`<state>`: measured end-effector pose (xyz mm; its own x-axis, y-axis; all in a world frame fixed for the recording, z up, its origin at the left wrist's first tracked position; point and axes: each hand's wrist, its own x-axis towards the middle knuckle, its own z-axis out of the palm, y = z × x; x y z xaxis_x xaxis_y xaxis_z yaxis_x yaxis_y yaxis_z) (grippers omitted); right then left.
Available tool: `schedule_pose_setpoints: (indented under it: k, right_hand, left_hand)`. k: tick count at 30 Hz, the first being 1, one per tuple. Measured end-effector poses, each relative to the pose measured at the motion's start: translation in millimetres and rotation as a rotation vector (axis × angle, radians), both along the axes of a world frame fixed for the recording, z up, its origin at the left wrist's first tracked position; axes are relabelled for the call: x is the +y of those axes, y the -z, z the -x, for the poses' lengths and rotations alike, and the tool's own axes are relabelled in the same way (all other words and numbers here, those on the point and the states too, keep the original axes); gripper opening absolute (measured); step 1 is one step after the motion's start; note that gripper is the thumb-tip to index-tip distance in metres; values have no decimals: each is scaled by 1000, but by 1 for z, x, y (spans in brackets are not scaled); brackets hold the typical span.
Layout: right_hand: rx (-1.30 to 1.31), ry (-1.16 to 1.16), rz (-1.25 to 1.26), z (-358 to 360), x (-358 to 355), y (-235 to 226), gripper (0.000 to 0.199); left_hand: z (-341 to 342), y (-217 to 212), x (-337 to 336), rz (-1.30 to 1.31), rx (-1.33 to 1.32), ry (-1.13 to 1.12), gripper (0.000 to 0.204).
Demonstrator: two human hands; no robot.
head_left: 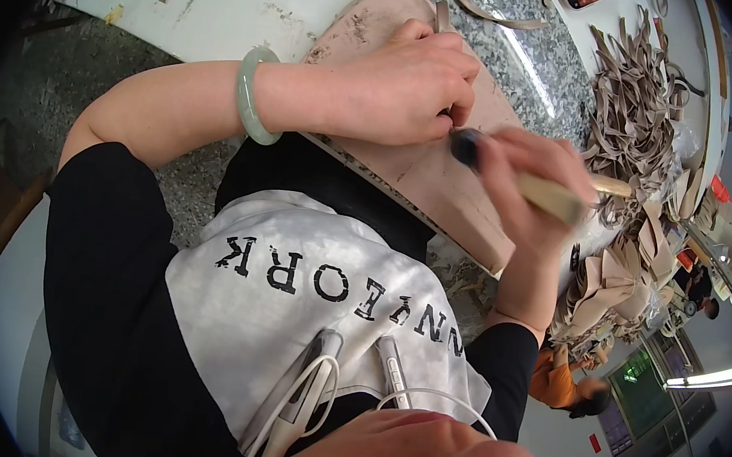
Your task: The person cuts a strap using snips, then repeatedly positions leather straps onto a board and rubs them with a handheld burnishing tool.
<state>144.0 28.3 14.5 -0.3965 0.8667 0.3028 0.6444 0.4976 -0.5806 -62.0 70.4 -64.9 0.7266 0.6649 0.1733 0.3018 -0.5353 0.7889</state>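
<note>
My left hand (420,79), with a pale green bangle (258,95) at its wrist, rests on a pinkish board (474,204). Its fingers are curled round a narrow taupe strip (442,15), whose end pokes out past the knuckles; the rest lies hidden under the hand. Close by, my right hand (534,179) is blurred by motion and closed round a tool with a pale wooden handle (549,199). The tool's dark rounded end (465,145) is beside my left thumb; whether they touch I cannot tell.
A speckled stone slab (532,64) lies beyond the board, with a loose strip (492,13) on it. At right are a heap of taupe strips (638,105) and stacked flat pieces (611,292). A person in orange (554,381) is farther off.
</note>
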Motion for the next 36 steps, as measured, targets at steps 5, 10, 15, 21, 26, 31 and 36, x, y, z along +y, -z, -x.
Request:
schedule_pose_setpoints:
  k: [5,10,15,21,26,31,36]
  right_hand:
    - [32,77,92,-9,-2,-1,15]
    - [65,95,22,-4,-4,2,16]
    - [47,73,21,1,-8,-13,17]
    - [26,117,47,-3,-6,5,17]
    - [31,50,-4,8,1,11,17]
    - [46,70,27,9,1,-7,17]
    - [162,107,79,-1,-4,22,16]
  left_hand:
    - [5,4,5,-14,-53,11,7]
    - [7,2,5,-2,-62,0,8]
    - [7,2,6,-75,-64,-5,8]
    - [7,3,8,-59,-77,1,8]
    - [9,2,12,-83,-82,8,9]
    - [18,-1,15,-160,17,-13,9]
    - [18,10,13,-267,-5,-15,11]
